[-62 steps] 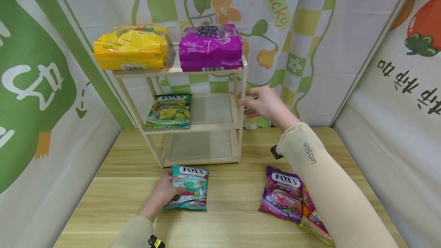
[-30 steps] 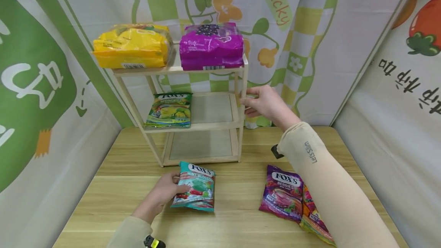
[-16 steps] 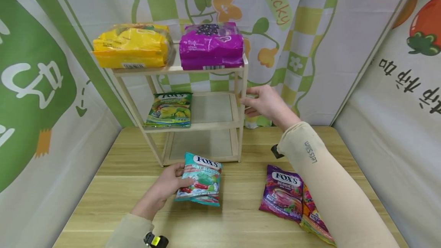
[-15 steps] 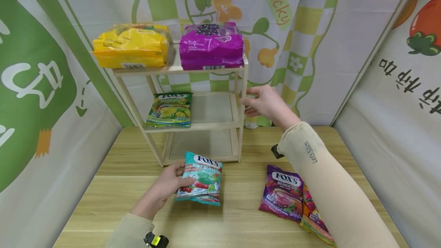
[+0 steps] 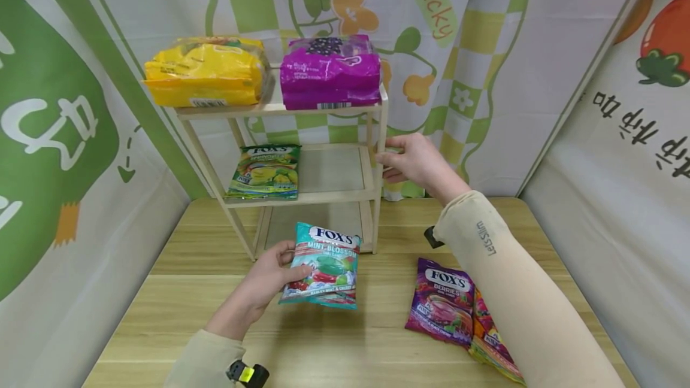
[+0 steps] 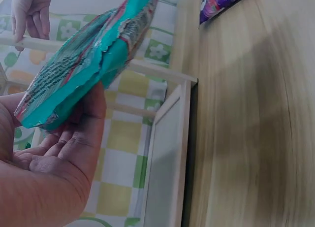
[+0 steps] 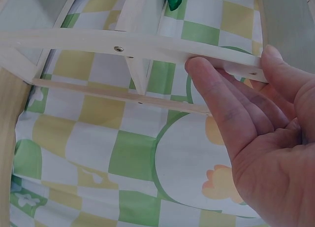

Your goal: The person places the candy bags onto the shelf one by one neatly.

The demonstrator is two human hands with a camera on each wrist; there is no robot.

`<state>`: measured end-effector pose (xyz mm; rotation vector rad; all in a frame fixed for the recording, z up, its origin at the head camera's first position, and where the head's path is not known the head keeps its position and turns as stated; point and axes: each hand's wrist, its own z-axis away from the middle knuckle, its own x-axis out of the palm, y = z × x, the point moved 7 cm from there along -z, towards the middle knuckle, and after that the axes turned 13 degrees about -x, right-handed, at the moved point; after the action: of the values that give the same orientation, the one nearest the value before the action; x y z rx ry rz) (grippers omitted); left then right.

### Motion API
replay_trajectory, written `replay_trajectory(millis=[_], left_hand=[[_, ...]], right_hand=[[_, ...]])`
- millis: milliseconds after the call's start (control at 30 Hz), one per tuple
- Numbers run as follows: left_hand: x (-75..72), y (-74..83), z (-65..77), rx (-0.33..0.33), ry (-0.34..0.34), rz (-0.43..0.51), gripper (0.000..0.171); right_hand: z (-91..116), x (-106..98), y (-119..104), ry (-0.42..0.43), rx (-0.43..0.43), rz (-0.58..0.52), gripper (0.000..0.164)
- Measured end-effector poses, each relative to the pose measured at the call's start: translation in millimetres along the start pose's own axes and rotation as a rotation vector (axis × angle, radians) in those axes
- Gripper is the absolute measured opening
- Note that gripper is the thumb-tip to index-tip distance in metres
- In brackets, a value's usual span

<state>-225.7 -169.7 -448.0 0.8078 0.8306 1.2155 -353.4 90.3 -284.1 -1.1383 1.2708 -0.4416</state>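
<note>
My left hand (image 5: 269,277) pinches a teal bag of Mint Blossom candy (image 5: 331,265) by its left side, thumb on the printed front. The bag is tilted up above the table, a shadow under it, in front of the shelf's bottom tier. In the left wrist view the bag (image 6: 74,69) shows edge-on, with curled fingers beneath. My right hand (image 5: 417,163) grips the right front post of the wooden shelf rack (image 5: 302,199). The right wrist view shows thumb and fingers of that hand (image 7: 266,123) on either side of the post (image 7: 162,49).
A green candy bag (image 5: 264,172) lies on the middle tier at left. On top sit a yellow pack (image 5: 205,76) and a purple pack (image 5: 331,76). A purple Berries bag (image 5: 442,304) and an orange bag (image 5: 493,340), partly behind my right sleeve, lie on the table (image 5: 377,346).
My left hand has lifted the teal candy bag off the table and carried it right and toward the rack, tilting its front up. The right hand has stayed on the post.
</note>
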Motion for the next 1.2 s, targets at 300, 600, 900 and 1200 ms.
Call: replay_trajectory(millis=[300, 600, 900, 1200], left_hand=[[1.6, 15.6, 1.0, 0.07, 0.004, 0.059, 0.056], [2.1, 28.5, 2.2, 0.109, -0.023, 0.152, 0.06], [3.7, 36.2, -2.7, 0.13, -0.07, 0.258, 0.06], [7.2, 45.3, -7.9, 0.151, -0.073, 0.293, 0.06]], right_hand=[[-0.3, -0.4, 1.0, 0.003, 0.002, 0.008, 0.063], [-0.2, 0.1, 0.9, 0.003, -0.001, 0.01, 0.061], [0.8, 0.8, 0.1, 0.004, -0.01, -0.006, 0.055], [0.9, 0.9, -0.7, 0.006, -0.005, -0.013, 0.055]])
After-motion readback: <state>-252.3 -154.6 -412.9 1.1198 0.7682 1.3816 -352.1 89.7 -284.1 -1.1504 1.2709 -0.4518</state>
